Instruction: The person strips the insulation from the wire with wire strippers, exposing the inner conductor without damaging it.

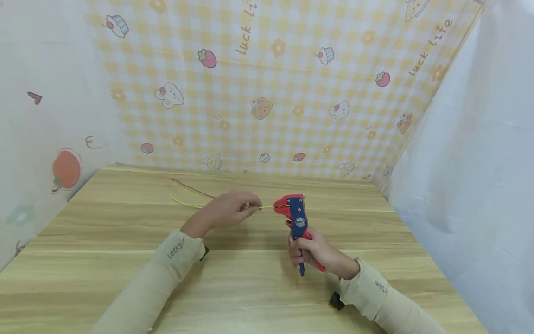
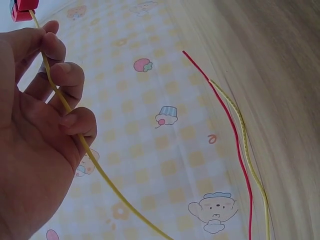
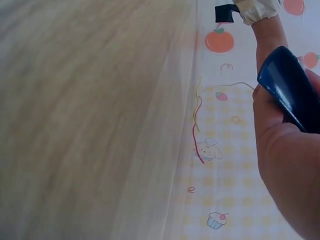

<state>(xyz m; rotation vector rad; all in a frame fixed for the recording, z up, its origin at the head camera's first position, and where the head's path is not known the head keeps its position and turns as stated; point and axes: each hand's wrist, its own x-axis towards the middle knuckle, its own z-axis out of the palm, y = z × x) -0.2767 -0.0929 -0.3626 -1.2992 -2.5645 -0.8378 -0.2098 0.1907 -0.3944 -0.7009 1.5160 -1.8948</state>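
My left hand [image 1: 229,208] pinches a thin yellow wire [image 2: 111,184] between thumb and forefinger, and the wire runs on across the other curled fingers. Its short front end reaches the red jaws of a wire stripper [image 1: 297,211], overlapping their tip in the head view. My right hand [image 1: 319,253] grips the stripper's blue and red handles, holding it upright with its head turned to the left. In the right wrist view, one blue handle [image 3: 290,85] shows beside the thumb. The yellow wire's tail trails out behind the left hand.
A red wire [image 2: 234,131] and a second yellow wire [image 2: 246,145] lie side by side on the wooden table [image 1: 250,292], beyond the left hand. A yellow checked cloth [image 1: 283,134] hangs at the back edge, with a white sheet [image 1: 471,153] on the right.
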